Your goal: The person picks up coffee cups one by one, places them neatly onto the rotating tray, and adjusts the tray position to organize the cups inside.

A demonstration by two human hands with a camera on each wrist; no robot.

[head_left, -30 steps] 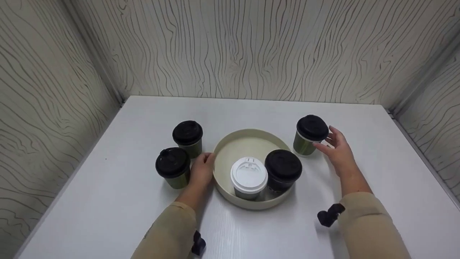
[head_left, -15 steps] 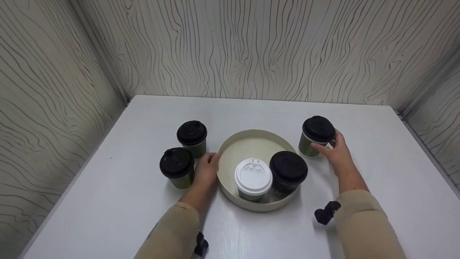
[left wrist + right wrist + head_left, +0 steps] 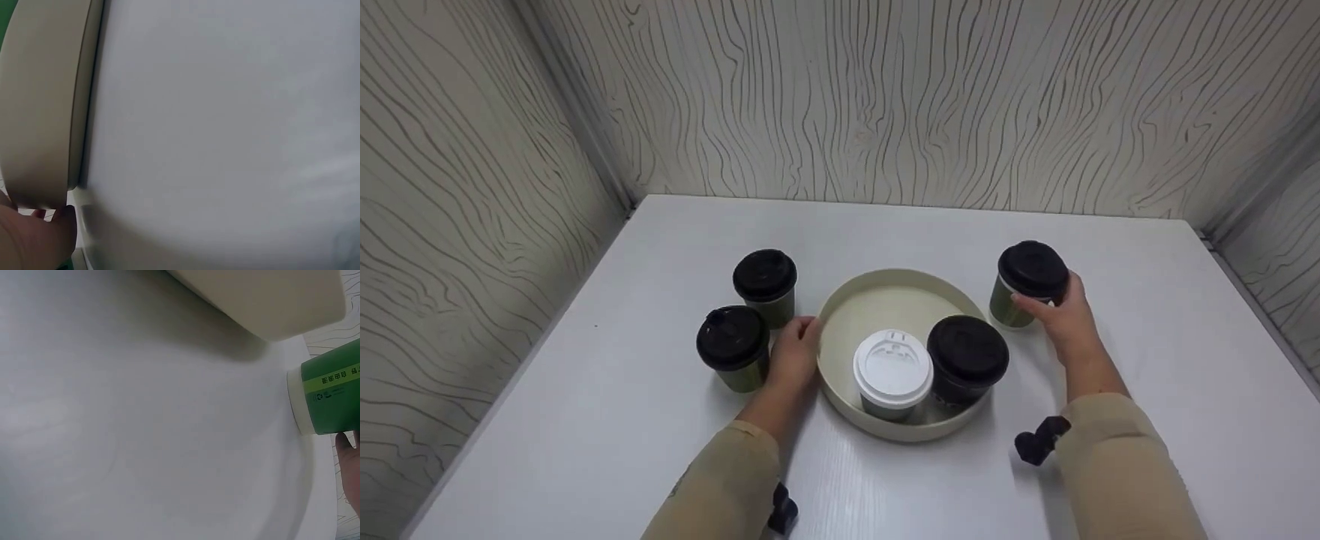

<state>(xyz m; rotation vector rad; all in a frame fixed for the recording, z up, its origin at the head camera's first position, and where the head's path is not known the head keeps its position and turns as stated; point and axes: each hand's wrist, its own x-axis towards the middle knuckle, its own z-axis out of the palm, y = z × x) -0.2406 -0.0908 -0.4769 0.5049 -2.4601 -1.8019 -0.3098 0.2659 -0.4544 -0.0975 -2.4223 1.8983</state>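
My right hand (image 3: 1069, 319) holds a green paper coffee cup (image 3: 1009, 304) with a black lid, upright right of the tray; the thumb lies on its near side and the other fingers are mostly hidden behind it. In the right wrist view the cup (image 3: 337, 391) shows printed text and a pale base band. My left hand (image 3: 795, 352) grips the left rim of a round cream tray (image 3: 851, 300), whose wall (image 3: 39, 101) fills the left wrist view's left side. Inside the tray stand a white-lidded cup (image 3: 892, 367) and a black-lidded dark cup (image 3: 967, 352), side by side at the front.
Two black-lidded green cups stand left of the tray: a rear cup (image 3: 769, 289) and a front cup (image 3: 735, 349) close beside my left hand. All rest on a white table (image 3: 622, 420), with wood-patterned panels (image 3: 855, 105) at the back and both sides.
The fingers of my right hand have come round the green cup, which they stood beside before. My left hand stays at the tray rim. The head view has shifted slightly.
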